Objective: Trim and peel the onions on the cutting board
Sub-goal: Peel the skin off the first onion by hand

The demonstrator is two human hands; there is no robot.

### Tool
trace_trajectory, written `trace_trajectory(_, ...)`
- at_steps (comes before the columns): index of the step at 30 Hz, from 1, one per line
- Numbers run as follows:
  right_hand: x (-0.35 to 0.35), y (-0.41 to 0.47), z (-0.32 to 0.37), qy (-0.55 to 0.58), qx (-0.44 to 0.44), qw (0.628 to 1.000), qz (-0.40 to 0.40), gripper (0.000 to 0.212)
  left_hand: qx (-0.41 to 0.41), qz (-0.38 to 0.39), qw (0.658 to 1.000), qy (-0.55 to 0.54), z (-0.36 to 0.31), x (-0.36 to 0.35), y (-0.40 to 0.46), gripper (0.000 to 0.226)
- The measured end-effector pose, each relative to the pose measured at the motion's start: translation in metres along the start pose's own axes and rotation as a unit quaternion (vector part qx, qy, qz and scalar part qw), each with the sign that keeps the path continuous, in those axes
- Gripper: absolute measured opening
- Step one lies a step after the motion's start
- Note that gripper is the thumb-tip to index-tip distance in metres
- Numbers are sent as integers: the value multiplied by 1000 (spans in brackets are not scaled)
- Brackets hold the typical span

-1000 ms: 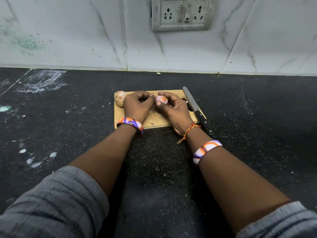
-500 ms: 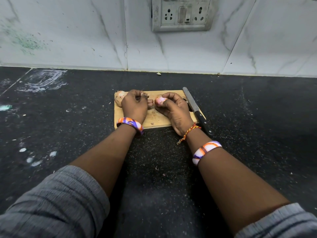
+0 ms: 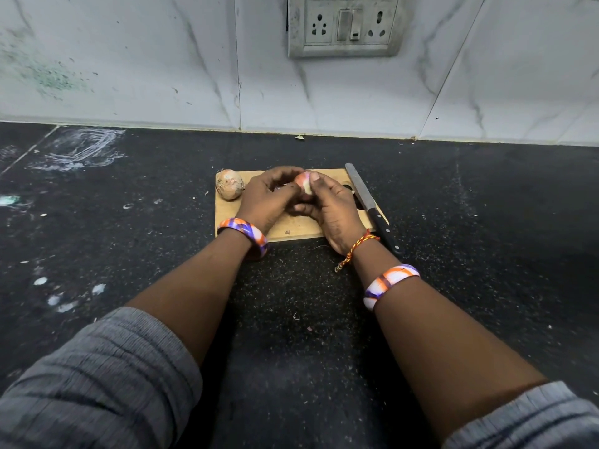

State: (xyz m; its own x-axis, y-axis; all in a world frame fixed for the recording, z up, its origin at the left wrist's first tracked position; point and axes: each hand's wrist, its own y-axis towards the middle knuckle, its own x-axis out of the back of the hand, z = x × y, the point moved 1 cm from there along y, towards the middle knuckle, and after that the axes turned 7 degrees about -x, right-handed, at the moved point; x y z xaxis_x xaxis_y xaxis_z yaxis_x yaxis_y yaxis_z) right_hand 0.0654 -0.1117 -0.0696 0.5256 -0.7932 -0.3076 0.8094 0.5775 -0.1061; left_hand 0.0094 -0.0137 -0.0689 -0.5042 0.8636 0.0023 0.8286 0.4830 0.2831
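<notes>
Your hands meet over the middle of the board [image 3: 291, 230], both curled round a small onion [image 3: 304, 187] held just above it. Your right hand [image 3: 330, 212] wraps it with the thumb on top; your left hand [image 3: 267, 197] pinches at its left side. Pale pink flesh shows between the fingers; which way the onion's axis runs you cannot tell. A second onion [image 3: 229, 184], in its brown skin, sits at the board's far-left corner, its long axis roughly upright. The board lies on a black speckled counter [image 3: 470, 205] before a marbled white wall [image 3: 162, 59] bearing a socket [image 3: 345, 25]. A knife [image 3: 371, 205] lies along the board's right edge, tip toward the wall, just beside your right hand.
</notes>
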Motion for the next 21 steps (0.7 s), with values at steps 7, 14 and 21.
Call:
trace_trajectory(7,-2,1,-2,-21,11,1000,-5,33,-15,-38,999,6,0,4,-1,22)
trace_trajectory(14,-1,2,-3,-42,20,999,-7,32,3,-43,999,19,0,5,-1,19)
trace_trajectory(21,-1,2,-3,-47,19,999,-6,33,7,-63,998,9,2,6,2,16)
